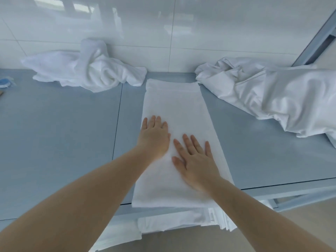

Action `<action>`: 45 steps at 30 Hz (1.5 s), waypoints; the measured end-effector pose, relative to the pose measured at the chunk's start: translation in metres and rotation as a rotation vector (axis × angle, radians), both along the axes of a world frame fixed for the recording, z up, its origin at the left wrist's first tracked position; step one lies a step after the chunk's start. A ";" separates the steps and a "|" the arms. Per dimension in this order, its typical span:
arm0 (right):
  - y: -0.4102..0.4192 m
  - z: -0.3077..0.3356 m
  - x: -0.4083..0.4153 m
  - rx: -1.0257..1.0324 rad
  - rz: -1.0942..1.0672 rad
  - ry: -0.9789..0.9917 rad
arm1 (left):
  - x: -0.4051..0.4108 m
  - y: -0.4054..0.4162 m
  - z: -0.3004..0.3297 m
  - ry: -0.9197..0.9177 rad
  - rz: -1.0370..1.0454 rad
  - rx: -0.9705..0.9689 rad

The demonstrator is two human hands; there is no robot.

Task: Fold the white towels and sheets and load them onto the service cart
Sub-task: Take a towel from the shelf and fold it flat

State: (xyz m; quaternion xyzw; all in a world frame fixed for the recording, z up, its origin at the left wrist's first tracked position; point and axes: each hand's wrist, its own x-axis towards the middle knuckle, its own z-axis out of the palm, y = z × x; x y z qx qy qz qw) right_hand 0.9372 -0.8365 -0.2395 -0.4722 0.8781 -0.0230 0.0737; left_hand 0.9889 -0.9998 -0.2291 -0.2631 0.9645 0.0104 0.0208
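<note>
Left hand [154,137] and right hand [195,160] — both flat, released — on folded towel [174,106].

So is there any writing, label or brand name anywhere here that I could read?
None: no readable text anywhere.
Folded towel, crumpled towel, sheet, table: plain, no tags showing.
Small blue object at the left edge: too blurred and cut off to tell.
</note>
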 end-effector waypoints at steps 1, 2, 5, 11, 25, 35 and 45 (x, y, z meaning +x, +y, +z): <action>0.000 -0.002 -0.001 -0.013 -0.006 0.012 | 0.009 0.010 -0.002 0.013 0.002 0.027; 0.000 -0.003 -0.003 -0.027 -0.011 0.016 | 0.020 0.020 -0.005 0.023 -0.003 0.057; -0.002 -0.004 -0.009 -0.031 0.013 0.020 | 0.057 0.041 -0.012 0.039 -0.033 0.093; -0.015 0.007 -0.019 0.039 0.017 -0.018 | 0.047 0.040 0.001 0.023 0.009 0.022; 0.064 0.001 -0.002 -0.051 0.032 0.101 | 0.095 0.073 -0.011 0.358 -0.165 0.072; 0.123 0.008 0.010 -0.052 0.184 -0.006 | 0.152 0.084 -0.016 0.088 -0.252 0.128; 0.183 0.051 0.056 -0.364 -0.040 -0.209 | 0.207 0.119 0.025 0.341 -0.095 0.432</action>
